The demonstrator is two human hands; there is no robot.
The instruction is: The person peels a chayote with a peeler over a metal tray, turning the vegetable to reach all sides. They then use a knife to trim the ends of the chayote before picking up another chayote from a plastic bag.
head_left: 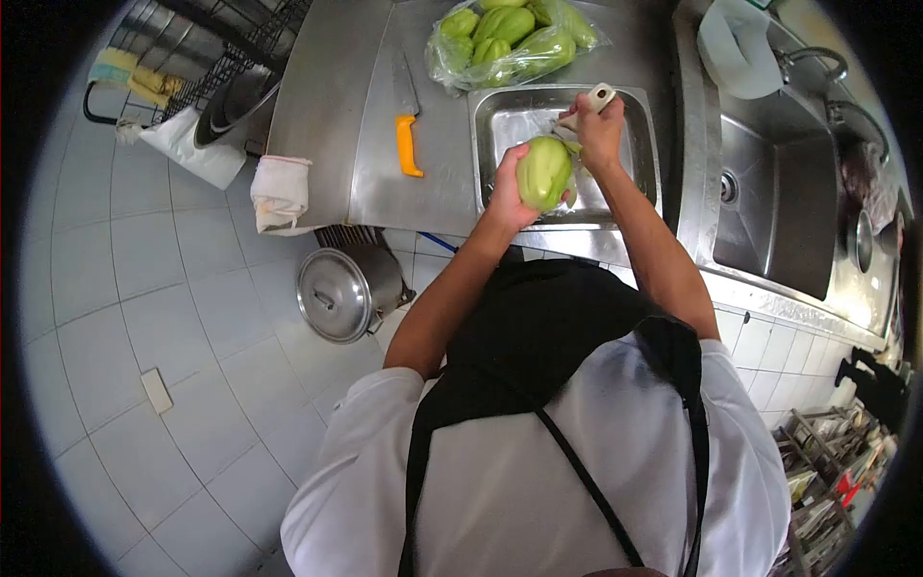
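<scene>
Cupping the chayote (544,173) in my left hand (508,190), clamped round its broad belly above the steel basin (510,125), I judge it firm, weighty and likely slick, while my right hand (598,135) grips the peeler (601,96) just beside it.

The right hand (598,135) half-covers the peeler (598,97); the bag (514,43) is cut off above.

No readable text here — no labels, brands, numbers or signs legible.
</scene>
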